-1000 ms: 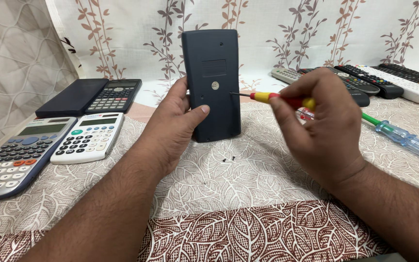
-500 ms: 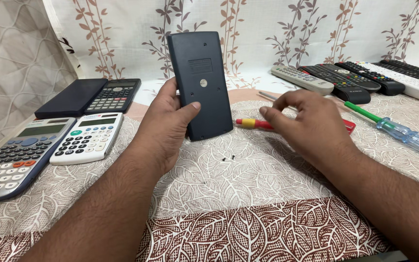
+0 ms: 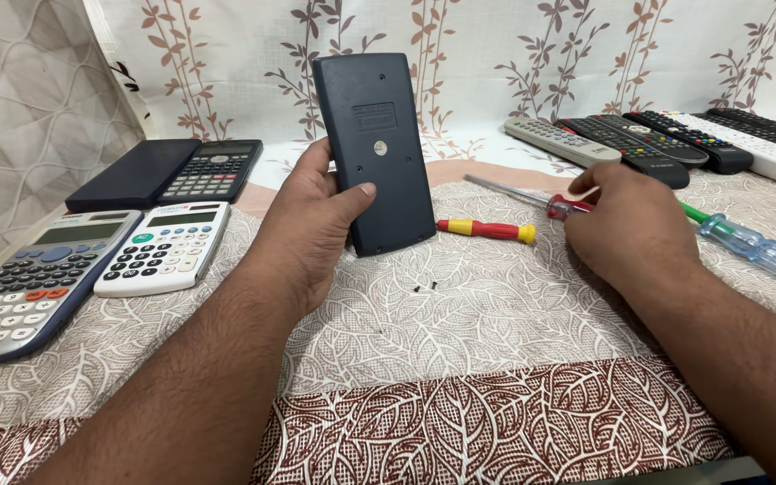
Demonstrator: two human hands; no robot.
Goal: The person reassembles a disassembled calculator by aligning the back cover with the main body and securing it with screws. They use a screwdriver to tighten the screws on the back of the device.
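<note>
At the frame's left edge, a grey calculator (image 3: 20, 287) and a white calculator (image 3: 165, 248) lie side by side on the leaf-patterned tabletop (image 3: 460, 359), with a black calculator (image 3: 213, 171) behind them. The left hand (image 3: 312, 229) has its grip clenched around a dark calculator (image 3: 374, 148), back facing the camera, long axis near upright, upper centre. Two tiny screws (image 3: 426, 286) lie on open cloth below it. A red-and-yellow screwdriver (image 3: 487, 231) lies crosswise just right. The right hand (image 3: 630, 229) rests curled over a red-handled screwdriver (image 3: 560, 207); whether it grips it cannot be told. Remotes (image 3: 657, 144) line the upper right.
</note>
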